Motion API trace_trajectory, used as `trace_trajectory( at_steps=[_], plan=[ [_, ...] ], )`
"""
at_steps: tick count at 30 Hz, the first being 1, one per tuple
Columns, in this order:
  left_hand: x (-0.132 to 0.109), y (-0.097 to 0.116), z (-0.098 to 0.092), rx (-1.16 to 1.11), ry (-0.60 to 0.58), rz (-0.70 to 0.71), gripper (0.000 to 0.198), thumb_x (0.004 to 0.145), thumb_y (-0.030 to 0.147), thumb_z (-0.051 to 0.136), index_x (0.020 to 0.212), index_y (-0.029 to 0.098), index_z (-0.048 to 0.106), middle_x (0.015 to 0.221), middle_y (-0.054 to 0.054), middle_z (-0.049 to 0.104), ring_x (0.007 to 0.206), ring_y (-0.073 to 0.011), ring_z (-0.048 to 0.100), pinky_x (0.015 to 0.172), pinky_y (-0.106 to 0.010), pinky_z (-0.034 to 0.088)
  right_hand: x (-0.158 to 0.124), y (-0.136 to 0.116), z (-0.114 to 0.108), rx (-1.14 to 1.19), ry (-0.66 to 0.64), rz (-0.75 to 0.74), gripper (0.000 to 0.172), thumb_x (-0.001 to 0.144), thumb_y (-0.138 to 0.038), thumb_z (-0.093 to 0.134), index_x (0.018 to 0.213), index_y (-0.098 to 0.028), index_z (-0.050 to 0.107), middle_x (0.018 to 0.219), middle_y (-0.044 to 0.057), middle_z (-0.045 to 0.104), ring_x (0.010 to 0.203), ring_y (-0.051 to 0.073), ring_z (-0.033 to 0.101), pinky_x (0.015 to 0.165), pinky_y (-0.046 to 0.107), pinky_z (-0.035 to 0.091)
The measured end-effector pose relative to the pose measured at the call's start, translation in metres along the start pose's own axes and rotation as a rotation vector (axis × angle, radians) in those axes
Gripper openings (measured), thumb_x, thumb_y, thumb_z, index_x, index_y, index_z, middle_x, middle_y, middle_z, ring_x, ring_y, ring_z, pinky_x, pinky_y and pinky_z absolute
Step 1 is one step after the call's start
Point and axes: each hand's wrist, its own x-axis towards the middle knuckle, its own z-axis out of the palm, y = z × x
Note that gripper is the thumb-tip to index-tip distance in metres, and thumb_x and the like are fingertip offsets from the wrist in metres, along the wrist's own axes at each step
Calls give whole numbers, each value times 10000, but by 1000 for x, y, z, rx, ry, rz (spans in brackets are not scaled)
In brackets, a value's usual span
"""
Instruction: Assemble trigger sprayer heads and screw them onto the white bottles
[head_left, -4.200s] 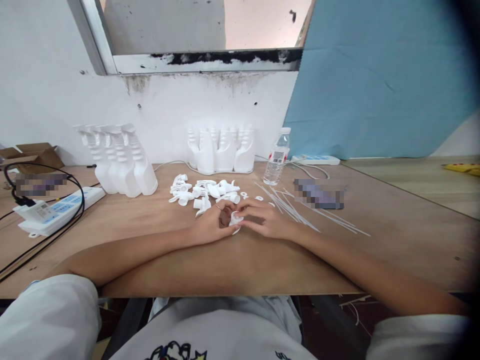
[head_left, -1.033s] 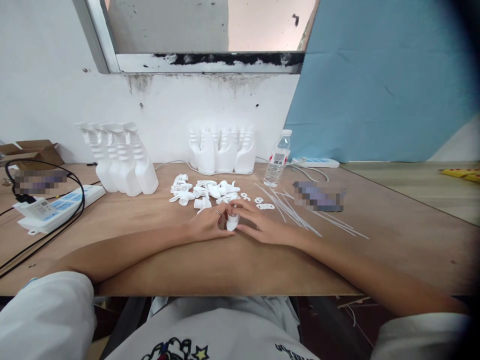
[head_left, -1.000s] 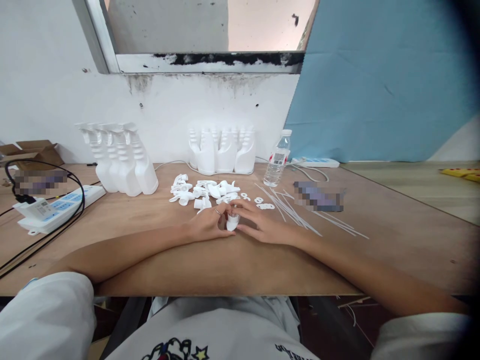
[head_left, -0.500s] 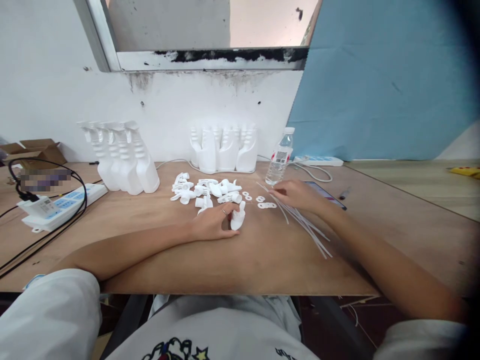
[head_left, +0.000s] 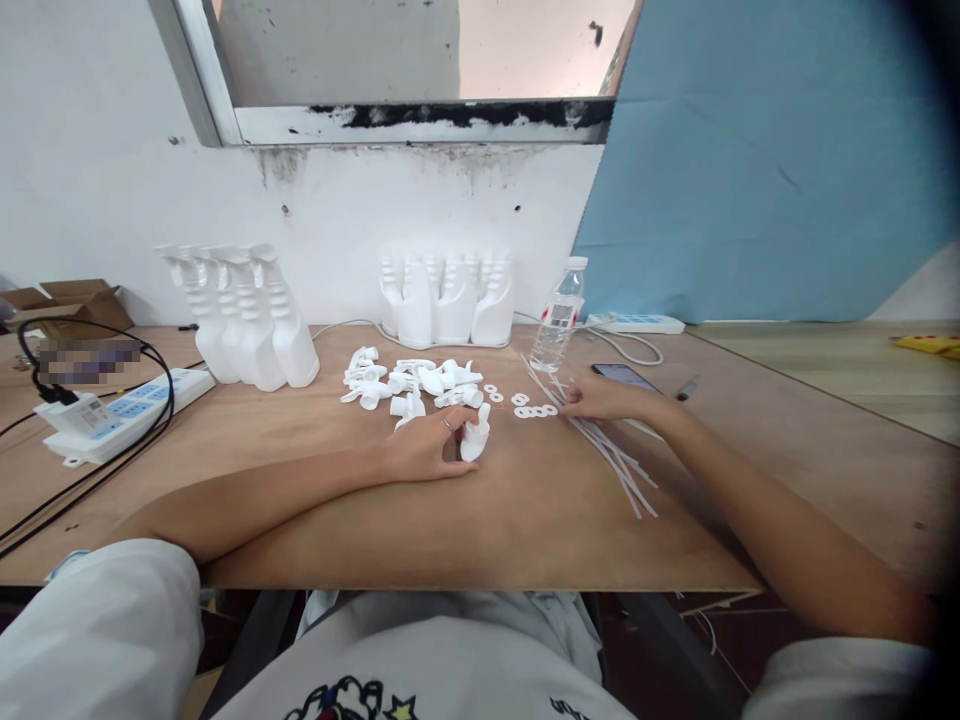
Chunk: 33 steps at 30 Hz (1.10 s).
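Note:
My left hand (head_left: pixel 424 447) rests on the wooden table (head_left: pixel 525 520) and grips a white spray-trigger head (head_left: pixel 475 438), held upright at its fingertips. My right hand (head_left: pixel 600 397) lies out to the right on a loose bundle of thin white tubes (head_left: pixel 615 462), its fingers pressed together over them beside a few small white rings (head_left: pixel 535 411). Whether a tube is gripped I cannot see. A heap of white trigger parts (head_left: pixel 409 382) sits just behind my left hand.
Several white spray bottles with triggers (head_left: pixel 244 322) stand at the left; several capless white bottles (head_left: pixel 446 300) stand against the back wall. Also here are a clear water bottle (head_left: pixel 557 318), a phone (head_left: pixel 626 377), a pen (head_left: pixel 686 388), power strips (head_left: pixel 120 415) with black cables and a cardboard box (head_left: pixel 67 305).
Both hands held the trigger head together at first. My right hand then let go and moved right to the tubes, dragging them slightly toward me. The left hand keeps the trigger head.

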Motion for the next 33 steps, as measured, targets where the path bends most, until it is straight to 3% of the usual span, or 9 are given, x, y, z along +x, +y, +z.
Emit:
trace_trajectory(
  at_steps=[5,12,15,17,20,22,25,33],
  plan=[
    [0,2,0,8,-10,-12,510,801,433,693,1201,227,455,1003,-33,634,848,-207,635,737,-308,481,2,-8,5,-159,128,22,254,752,-275,584,532,-185,496,501,22,522,522,154,511,503,264,304],
    [-1,1,0,11,-13,-30,554,798,454,692,1242,241,439,1069,-40,642,878,-215,638,757,-318,488,7,-5,7,-195,272,11,221,723,-275,590,542,-186,499,591,52,565,583,174,523,525,277,285],
    [0,1,0,8,-6,-28,549,796,447,695,1239,246,441,1107,-42,634,899,-219,638,764,-321,488,0,-13,0,-43,451,-14,190,747,-266,572,597,-192,483,585,33,565,563,162,517,531,272,299],
    [0,0,0,5,-7,-10,537,802,434,690,1238,241,443,1119,-47,624,901,-217,634,775,-327,489,-7,-23,-3,279,528,-114,144,766,-276,563,681,-200,475,583,3,564,490,138,494,500,265,312],
    [0,-1,1,-12,2,36,512,811,409,687,1230,235,450,1153,-60,601,921,-211,620,807,-332,489,-18,-42,-2,851,410,-393,191,769,-306,619,868,-215,482,698,-20,607,451,121,525,462,261,385],
    [1,-2,1,-35,9,63,496,814,384,687,1223,230,451,1160,-64,594,931,-206,613,817,-328,488,-24,-56,3,1062,342,-559,280,776,-328,681,972,-215,515,815,-4,624,536,127,590,523,283,471],
    [1,-1,1,-79,2,85,484,816,355,689,1216,220,452,1136,-64,598,912,-199,614,797,-321,491,-29,-74,15,1190,294,-678,283,815,-356,706,1006,-206,561,880,8,617,618,122,616,600,301,513],
    [1,-1,1,-104,5,84,496,811,347,703,1213,218,443,1124,-64,600,915,-205,618,785,-329,495,-30,-99,38,1265,206,-770,285,836,-418,715,936,-202,557,883,15,620,652,131,627,640,321,542]
  ],
)
